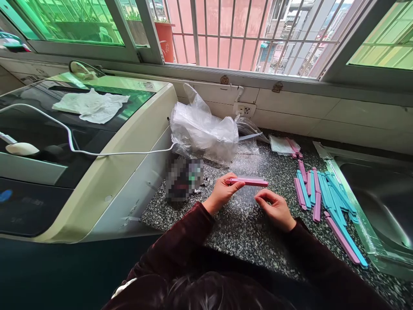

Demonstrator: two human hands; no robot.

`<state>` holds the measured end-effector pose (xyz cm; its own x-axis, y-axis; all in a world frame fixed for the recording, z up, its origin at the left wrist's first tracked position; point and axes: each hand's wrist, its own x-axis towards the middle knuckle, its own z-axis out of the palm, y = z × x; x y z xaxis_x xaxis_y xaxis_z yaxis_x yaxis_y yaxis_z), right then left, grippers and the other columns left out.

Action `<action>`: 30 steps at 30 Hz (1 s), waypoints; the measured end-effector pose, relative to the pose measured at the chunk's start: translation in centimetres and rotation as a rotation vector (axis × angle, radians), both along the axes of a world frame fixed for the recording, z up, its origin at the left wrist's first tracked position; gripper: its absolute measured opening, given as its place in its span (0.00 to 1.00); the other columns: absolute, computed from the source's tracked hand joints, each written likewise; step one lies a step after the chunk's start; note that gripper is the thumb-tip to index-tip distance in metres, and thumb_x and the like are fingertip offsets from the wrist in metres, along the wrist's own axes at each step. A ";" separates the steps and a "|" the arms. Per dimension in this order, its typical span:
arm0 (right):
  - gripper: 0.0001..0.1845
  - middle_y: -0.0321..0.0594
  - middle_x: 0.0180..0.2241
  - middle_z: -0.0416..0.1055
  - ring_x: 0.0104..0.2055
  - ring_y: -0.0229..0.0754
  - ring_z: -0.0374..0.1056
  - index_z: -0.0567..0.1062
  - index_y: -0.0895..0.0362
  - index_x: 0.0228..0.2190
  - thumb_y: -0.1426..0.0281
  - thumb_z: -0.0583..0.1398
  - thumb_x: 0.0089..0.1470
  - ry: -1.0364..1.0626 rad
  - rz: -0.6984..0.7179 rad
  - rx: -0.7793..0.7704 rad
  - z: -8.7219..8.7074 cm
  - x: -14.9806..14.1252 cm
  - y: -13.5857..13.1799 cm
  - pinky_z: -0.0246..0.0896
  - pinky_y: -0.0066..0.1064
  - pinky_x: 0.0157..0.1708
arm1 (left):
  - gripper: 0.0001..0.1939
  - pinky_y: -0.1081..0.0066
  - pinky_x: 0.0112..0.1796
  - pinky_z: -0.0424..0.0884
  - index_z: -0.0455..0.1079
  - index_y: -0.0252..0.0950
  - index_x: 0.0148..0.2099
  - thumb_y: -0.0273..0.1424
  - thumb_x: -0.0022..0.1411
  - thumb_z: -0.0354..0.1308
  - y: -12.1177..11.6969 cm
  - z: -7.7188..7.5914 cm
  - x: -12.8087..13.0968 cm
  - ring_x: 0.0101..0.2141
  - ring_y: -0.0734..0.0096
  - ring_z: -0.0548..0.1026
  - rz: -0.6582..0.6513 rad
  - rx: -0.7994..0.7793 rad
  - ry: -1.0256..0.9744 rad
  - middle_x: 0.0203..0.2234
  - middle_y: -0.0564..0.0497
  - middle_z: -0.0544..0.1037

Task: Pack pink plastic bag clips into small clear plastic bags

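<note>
My left hand (pixel 222 192) grips a pink bag sealing clip (pixel 250 181) by its left end, thumb in front. The clip lies level above the counter. Below it is a thin clear plastic bag (pixel 247 196), hard to make out against the speckled stone. My right hand (pixel 275 209) is closed in a pinch at this bag's right edge, just under the clip's right end. To the right, several pink clips (pixel 317 206) and blue clips (pixel 325 193) lie in a loose pile on the counter.
A white washing machine (pixel 129 172) stands left, with a crumpled cloth (pixel 93 105) and white cable (pixel 129 153) on top. Crumpled clear plastic (pixel 206 129) lies behind my hands. A steel sink (pixel 380 198) is at right. A packet (pixel 284 145) and blurred dark item (pixel 182 181) sit on the counter.
</note>
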<state>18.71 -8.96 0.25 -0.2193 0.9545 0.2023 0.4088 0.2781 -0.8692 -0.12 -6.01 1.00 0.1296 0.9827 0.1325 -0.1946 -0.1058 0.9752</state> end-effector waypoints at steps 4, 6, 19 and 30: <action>0.15 0.37 0.22 0.67 0.26 0.37 0.63 0.70 0.57 0.22 0.59 0.57 0.52 -0.070 0.023 0.079 -0.2 -0.1 0.0 0.60 0.28 0.28 | 0.22 0.75 0.26 0.55 0.64 0.32 0.22 0.47 0.42 0.64 0.1 -0.2 0.1 0.22 0.80 0.58 0.033 -0.004 -0.016 0.18 0.58 0.61; 0.14 0.36 0.22 0.67 0.26 0.37 0.63 0.69 0.56 0.22 0.61 0.57 0.53 -0.112 0.037 0.116 -0.3 -0.1 0.1 0.60 0.28 0.27 | 0.22 0.75 0.26 0.54 0.64 0.32 0.22 0.46 0.42 0.64 0.2 -0.2 0.1 0.22 0.80 0.58 0.048 -0.004 -0.011 0.18 0.58 0.61; 0.07 0.37 0.25 0.69 0.26 0.37 0.65 0.71 0.55 0.26 0.67 0.57 0.53 -0.148 -0.038 0.325 -0.9 0.0 0.1 0.62 0.29 0.26 | 0.23 0.76 0.23 0.52 0.63 0.32 0.22 0.48 0.40 0.64 0.5 -0.6 0.2 0.20 0.81 0.56 0.027 -0.054 -0.017 0.15 0.59 0.60; 0.07 0.40 0.32 0.72 0.35 0.41 0.66 0.74 0.55 0.35 0.71 0.60 0.51 -0.450 -0.193 0.829 0.1 0.7 0.5 0.63 0.34 0.37 | 0.23 0.75 0.25 0.54 0.63 0.32 0.21 0.48 0.42 0.63 0.4 -0.7 0.1 0.21 0.80 0.58 -0.039 0.017 0.115 0.17 0.58 0.61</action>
